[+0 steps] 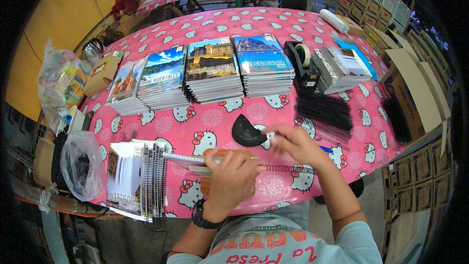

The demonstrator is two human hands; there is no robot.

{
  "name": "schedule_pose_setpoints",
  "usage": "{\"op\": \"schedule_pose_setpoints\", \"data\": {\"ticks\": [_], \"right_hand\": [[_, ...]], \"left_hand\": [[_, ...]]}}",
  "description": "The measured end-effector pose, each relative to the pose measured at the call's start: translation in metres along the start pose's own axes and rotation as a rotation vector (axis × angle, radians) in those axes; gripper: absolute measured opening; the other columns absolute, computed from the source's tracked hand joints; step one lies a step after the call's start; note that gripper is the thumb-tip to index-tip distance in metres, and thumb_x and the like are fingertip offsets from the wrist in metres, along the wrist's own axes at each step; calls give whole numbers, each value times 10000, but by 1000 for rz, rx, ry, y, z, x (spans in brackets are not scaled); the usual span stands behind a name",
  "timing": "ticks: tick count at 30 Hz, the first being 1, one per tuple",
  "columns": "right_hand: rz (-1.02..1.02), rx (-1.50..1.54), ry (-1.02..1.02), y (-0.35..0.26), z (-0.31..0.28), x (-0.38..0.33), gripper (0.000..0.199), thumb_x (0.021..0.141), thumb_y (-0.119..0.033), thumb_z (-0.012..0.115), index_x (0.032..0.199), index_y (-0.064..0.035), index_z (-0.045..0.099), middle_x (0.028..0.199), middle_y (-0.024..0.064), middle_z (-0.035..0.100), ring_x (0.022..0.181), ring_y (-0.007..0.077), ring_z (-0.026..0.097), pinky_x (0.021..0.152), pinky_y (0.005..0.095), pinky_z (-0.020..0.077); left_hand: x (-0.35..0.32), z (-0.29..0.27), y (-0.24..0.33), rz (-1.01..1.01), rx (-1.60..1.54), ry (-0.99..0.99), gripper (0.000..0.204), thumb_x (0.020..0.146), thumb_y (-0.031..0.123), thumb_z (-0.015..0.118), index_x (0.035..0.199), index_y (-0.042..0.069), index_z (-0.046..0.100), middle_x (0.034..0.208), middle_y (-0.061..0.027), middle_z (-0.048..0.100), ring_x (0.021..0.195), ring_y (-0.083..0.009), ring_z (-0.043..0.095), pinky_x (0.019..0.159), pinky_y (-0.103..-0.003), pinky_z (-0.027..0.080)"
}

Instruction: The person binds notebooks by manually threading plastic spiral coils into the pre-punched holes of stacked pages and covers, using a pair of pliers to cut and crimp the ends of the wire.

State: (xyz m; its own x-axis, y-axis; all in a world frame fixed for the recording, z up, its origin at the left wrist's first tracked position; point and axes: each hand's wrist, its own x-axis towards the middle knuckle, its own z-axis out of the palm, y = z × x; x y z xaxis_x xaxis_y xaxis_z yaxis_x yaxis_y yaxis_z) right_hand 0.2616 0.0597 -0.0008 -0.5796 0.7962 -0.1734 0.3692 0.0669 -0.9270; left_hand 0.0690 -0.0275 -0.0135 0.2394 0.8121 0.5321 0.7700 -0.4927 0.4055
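Note:
My left hand (231, 175) is closed over a notebook (184, 158) seen nearly edge-on, pressing it down on a brown wooden block (205, 186). A dark spiral binding coil (288, 168) sticks out to the right from under its fingers. My right hand (295, 145) hovers above the coil, slightly blurred, with its fingers apart and nothing visible in them. Its fingertips are close to a black half-round pad (247, 132) on the table. Left of my left hand lies a stack of spiral notebooks (125, 178) with a waterfall cover.
Several stacks of notebooks, one with a castle cover (213, 63), line the pink patterned tablecloth (195, 29). Right of them are a tape dispenser (303, 68), loose black coils (324, 116) and an open cardboard box (408, 88). Plastic bags (82, 166) hang at the left edge.

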Motion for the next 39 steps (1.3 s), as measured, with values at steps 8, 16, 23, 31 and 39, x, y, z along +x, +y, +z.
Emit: {"op": "schedule_pose_setpoints", "data": {"ticks": [8,16,23,31,39], "right_hand": [[-312,-393,364,65,26,49,428,679,-93,701,1085,-23,582,971,154,572,931,323,550,809,373,456],[-224,-985,333,58,22,31,704,585,-460,739,1165,-99,566,1154,187,471,1081,368,444,880,462,399],[-202,-932,67,84,-7,27,803,573,-510,754,1263,-181,511,1321,233,378,1152,421,410,941,460,392],[-324,-369,116,47,-3,16,613,660,-455,736,1156,-118,607,1219,218,513,1108,354,492,950,406,387],[-528,143,-363,4,-6,2,491,820,-445,590,1069,-27,647,1174,166,572,1112,282,506,969,392,346]], "left_hand": [[1,1,0,14,97,-8,188,726,244,669,881,161,600,889,22,555,858,-161,533,946,-573,163],[-2,3,-4,2,64,-55,204,744,274,661,913,166,622,874,26,560,838,-167,535,965,-583,140],[-1,-4,-5,-10,-76,-32,151,780,254,646,885,146,635,840,12,601,841,-172,552,999,-553,125],[-2,-6,-4,-37,-14,-30,173,758,233,669,909,155,635,892,30,604,911,-175,533,1001,-539,118],[-6,-21,-16,-156,-7,77,373,623,252,780,941,138,622,859,14,609,879,-187,552,1016,-552,92]]}}
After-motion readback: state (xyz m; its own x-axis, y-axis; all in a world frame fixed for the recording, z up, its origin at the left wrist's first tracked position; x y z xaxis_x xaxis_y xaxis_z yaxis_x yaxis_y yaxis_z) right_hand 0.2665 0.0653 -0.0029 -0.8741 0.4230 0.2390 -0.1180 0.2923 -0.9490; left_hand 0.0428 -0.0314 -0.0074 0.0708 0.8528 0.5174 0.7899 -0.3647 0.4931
